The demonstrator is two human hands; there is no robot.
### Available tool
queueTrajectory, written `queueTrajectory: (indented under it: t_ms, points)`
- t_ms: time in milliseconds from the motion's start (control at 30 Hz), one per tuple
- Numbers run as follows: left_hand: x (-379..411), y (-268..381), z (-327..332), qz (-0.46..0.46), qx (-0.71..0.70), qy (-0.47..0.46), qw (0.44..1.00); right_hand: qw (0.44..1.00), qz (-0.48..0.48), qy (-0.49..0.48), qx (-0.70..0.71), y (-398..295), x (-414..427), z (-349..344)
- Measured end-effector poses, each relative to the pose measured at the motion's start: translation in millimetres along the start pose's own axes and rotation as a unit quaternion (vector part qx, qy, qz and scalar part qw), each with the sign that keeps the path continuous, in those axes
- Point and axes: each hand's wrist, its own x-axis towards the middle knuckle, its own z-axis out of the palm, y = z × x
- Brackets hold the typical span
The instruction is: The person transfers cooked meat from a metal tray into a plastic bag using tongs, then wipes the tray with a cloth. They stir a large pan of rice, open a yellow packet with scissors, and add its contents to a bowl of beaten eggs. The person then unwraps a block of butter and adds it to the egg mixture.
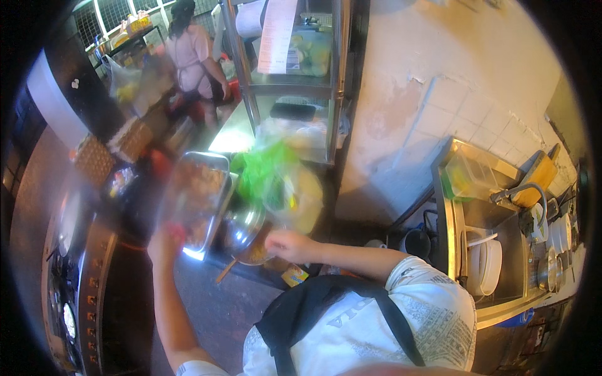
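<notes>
My left hand (164,237) is at the near left corner of a rectangular metal tray (225,197) of blurred food, with something pink at its fingers. Whether it grips that item is too blurred to tell. Its fingers look curled. My right hand (287,245) hovers near the rim of a bowl of food, its fingers bent; what they hold, if anything, is unclear. A shiny metal lid or bowl (244,225) lies between the tray and that hand. Beyond it are a green plastic bag (265,169) and a large pale round container (308,197).
A stove (89,291) stands at the left. A metal shelf rack (294,90) rises beyond the bag. Another person (193,61) stands at the back left. The metal sink (505,235) at the right holds white containers. A wooden stick (226,271) juts out below the lid.
</notes>
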Motion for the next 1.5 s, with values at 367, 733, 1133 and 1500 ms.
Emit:
queueTrajectory:
  t_ms: [367,733,1133,1500]
  points:
    - [46,1,43,0.134,-0.073,0.193,0.969,0.818,-0.089,0.534,-0.195,-32,148,-207]
    - [-111,49,55,0.143,-0.283,-0.014,0.948,0.854,0.001,0.51,-0.109,4,231,-323]
    - [-160,80,122,0.126,-0.376,-0.141,0.907,0.907,-0.012,0.408,0.1,-3,211,-313]
    - [-149,96,171,0.168,-0.33,-0.048,0.927,0.915,0.012,0.356,0.188,-9,195,-309]
